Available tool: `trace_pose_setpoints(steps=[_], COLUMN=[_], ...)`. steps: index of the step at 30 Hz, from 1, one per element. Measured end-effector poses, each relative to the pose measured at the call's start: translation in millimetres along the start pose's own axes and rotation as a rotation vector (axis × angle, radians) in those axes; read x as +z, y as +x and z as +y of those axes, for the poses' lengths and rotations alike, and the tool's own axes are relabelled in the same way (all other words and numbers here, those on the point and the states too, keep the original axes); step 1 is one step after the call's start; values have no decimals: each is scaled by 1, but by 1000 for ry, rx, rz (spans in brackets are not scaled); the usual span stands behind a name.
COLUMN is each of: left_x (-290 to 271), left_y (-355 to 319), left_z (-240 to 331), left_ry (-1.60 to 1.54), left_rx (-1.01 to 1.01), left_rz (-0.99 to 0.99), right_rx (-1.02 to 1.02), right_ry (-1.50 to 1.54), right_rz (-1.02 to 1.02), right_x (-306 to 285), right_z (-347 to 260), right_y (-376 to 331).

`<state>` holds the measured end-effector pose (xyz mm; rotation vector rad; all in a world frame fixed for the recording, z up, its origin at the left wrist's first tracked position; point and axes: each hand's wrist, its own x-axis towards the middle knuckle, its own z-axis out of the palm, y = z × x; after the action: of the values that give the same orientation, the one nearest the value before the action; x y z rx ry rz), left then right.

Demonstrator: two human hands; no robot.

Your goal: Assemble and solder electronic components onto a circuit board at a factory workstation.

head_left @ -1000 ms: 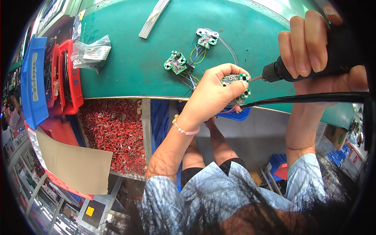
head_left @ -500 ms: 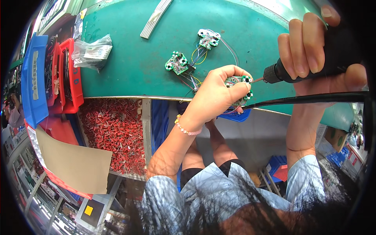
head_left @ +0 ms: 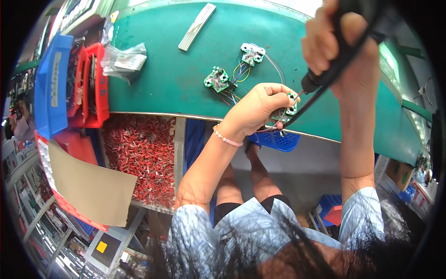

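Observation:
My left hand (head_left: 258,108) pinches a small green circuit board (head_left: 291,110) just above the front edge of the bench, fingers covering much of it. Thin wires trail from the boards. My right hand (head_left: 320,44) is wrapped round a black electric screwdriver (head_left: 310,83), which tilts down to the left. Its thin bit meets the held board near my left fingertips; the exact contact is too small to tell. Farther left on the bench lie two more wired boards, a nearer one (head_left: 217,80) and a farther one (head_left: 253,54). The screwdriver's black cable hangs in front of my right forearm.
The green bench top (head_left: 162,83) carries a pale ribbed strip (head_left: 197,27) and a clear plastic bag (head_left: 124,61). Red bins (head_left: 98,88) and a blue bin (head_left: 53,88) stand left. Below are a tray of red parts (head_left: 139,158), brown cardboard (head_left: 88,181) and a blue basket (head_left: 278,142).
My right hand and the screwdriver have swung up and left, so the tool points more steeply down at the board. My left hand keeps its pinch. The whole view has shifted slightly.

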<state>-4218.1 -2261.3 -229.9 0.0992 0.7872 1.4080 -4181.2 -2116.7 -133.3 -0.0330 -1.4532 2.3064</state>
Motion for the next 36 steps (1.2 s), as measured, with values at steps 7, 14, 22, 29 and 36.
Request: trace_pose_setpoints(steps=[7, 14, 22, 29, 36], left_x=[16, 21, 28, 38, 28], left_y=[-10, 0, 2, 7, 11], left_z=[14, 3, -5, -4, -8], left_ry=[83, 97, 118, 231, 40], left_rx=[28, 6, -1, 57, -15], left_rz=[72, 59, 50, 149, 29], right_rx=[136, 66, 45, 31, -112], right_ry=[-380, -218, -241, -153, -295], right_rz=[65, -139, -103, -67, -154], right_x=[27, 3, -2, 1, -7], right_z=[-24, -27, -28, -33, -25], right_y=[15, -2, -16, -7, 5])
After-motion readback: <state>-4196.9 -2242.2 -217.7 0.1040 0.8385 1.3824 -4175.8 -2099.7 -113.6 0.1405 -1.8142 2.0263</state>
